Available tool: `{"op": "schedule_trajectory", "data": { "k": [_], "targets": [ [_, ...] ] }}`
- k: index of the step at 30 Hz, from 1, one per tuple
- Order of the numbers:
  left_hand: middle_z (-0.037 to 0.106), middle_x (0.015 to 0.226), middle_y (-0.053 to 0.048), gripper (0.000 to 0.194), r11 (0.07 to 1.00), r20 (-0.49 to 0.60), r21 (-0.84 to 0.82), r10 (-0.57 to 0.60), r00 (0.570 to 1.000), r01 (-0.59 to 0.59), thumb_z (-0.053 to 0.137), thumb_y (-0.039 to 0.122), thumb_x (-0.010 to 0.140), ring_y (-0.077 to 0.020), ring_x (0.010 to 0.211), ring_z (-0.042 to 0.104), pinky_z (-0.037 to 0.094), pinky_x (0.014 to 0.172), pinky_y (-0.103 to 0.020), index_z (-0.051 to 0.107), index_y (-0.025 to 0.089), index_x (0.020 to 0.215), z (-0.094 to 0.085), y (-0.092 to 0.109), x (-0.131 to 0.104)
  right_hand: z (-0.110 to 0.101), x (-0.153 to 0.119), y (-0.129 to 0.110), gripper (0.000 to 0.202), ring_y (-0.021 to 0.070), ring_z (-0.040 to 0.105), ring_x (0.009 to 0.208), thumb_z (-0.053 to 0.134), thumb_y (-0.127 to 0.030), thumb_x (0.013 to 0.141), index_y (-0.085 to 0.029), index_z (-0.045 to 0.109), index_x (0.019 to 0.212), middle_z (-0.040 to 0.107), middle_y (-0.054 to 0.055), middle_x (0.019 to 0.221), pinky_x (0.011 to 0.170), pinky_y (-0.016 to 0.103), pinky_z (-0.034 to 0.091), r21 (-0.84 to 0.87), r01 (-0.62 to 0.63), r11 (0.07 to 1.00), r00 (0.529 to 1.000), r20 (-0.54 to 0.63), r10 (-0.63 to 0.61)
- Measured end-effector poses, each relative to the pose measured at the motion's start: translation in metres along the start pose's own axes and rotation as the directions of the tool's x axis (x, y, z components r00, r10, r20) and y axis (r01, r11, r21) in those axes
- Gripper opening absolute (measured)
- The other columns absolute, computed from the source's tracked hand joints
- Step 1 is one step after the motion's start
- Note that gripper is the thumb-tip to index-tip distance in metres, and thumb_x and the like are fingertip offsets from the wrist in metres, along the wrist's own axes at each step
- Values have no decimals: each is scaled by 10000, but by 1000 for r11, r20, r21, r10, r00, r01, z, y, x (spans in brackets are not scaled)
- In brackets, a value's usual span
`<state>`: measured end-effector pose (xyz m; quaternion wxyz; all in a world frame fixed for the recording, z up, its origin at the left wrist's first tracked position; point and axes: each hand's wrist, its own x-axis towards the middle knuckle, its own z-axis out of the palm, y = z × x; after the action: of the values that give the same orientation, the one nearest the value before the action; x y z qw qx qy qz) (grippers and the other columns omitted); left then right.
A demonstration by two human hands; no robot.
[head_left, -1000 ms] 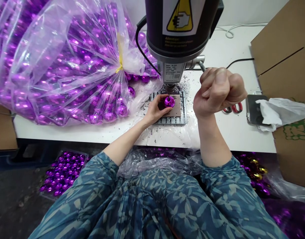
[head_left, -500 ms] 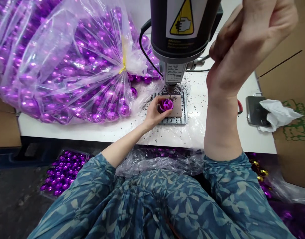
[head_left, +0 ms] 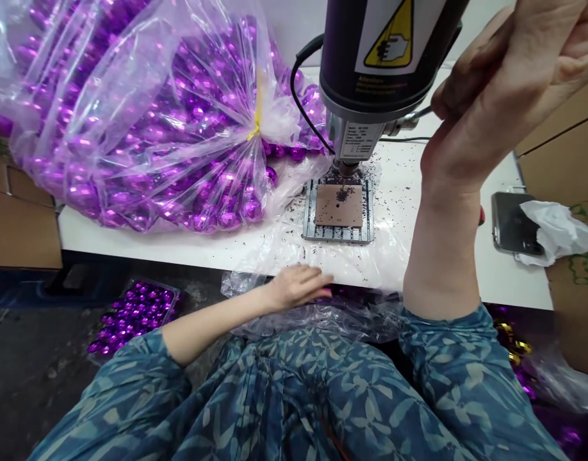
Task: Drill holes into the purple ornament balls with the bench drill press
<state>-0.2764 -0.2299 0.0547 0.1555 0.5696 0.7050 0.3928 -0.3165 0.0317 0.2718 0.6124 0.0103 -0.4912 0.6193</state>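
My right hand (head_left: 510, 83) is closed around the feed handle (head_left: 423, 113) at the side of a drill press (head_left: 385, 70). Below the chuck, a brown board (head_left: 339, 214) with a dark hole lies on the slotted metal base (head_left: 310, 218), among black shavings. My left hand (head_left: 300, 286) is at the table's front edge, fingers stretched out over a clear plastic bag (head_left: 313, 323) on my lap. Purple shiny balls (head_left: 354, 293) show in that bag, partly hidden under the table edge. No ball lies on the board.
A big tied clear bag (head_left: 179, 128) of shiny purple balls fills the table's left side. On the right lie a phone (head_left: 512, 221) and crumpled tissue (head_left: 558, 227) beside a cardboard box (head_left: 570, 294). A tray (head_left: 171, 310) of purple balls sits low at the left.
My left hand has moved from the board down toward my lap, and the purple ball it held there is gone from the board. My right hand stays on the handle. The view has shifted slightly.
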Motion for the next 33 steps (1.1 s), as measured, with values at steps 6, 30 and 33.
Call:
{"op": "schedule_trajectory", "data": {
  "k": [6, 30, 33],
  "targets": [
    [724, 1024, -82, 200, 960, -418, 139, -164, 893, 242, 604, 150, 955, -290, 1083, 693, 588, 1025, -544, 738, 258, 1057, -103, -83, 97, -2, 0, 6, 339, -19, 294, 364, 477, 3, 939, -149, 611, 667, 238, -88, 428, 408, 145, 157, 57, 73, 996, 997, 4, -74],
    [697, 1298, -137, 493, 819, -432, 222, -404, 807, 529, 840, 288, 863, -344, 1212, 681, 560, 1078, -519, 674, 217, 1323, -144, -95, 114, -5, -5, 7, 531, 42, 272, 363, 749, -619, 665, -232, 387, 631, 351, -97, 438, 433, 288, 158, 16, 138, 990, 990, 18, -139],
    [737, 1269, -94, 632, 948, -480, -211, -312, 820, 237, 910, 540, 799, -268, 1109, 723, 627, 1004, -439, 685, 261, 1319, -142, -88, 110, -5, -6, 8, 512, 49, 264, 360, 738, -608, 684, -239, 388, 622, 352, -94, 432, 437, 303, 174, 14, 156, 988, 988, 12, -156]
  ]
}}
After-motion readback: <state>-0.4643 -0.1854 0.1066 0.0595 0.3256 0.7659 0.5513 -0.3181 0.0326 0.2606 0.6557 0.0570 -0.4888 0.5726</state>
